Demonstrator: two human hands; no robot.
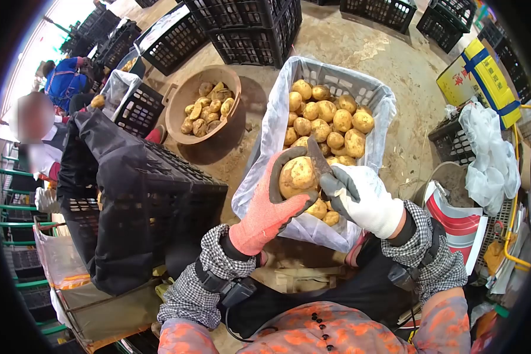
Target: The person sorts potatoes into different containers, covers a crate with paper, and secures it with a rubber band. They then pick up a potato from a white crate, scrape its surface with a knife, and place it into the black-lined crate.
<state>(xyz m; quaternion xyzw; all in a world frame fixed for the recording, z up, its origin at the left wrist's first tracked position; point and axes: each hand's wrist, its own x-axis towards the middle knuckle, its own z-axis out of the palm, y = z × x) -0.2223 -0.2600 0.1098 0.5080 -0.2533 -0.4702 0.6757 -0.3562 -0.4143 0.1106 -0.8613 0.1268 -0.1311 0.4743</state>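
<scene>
My left hand (265, 203), in a pink glove with dark grey fingers and palm, is closed around a large yellow potato (297, 177). A knife (317, 156) with a dark, stained blade is gripped in my right hand (363, 197), which wears a white and grey glove. Its blade points up and away from me, right beside the potato's right side. Both hands are over the near part of a crate (386, 100) lined with a pale plastic sheet. Many potatoes (330, 118) lie heaped in that crate, some of them hidden behind my hands.
To the left stands a brown tub (177, 121) of cut and whole potatoes. A black crate draped in dark cloth (121, 194) is at my left side. Stacked black crates (248, 35) rise beyond. At right are a yellow box (478, 82) and crumpled plastic (489, 156). People sit at far left.
</scene>
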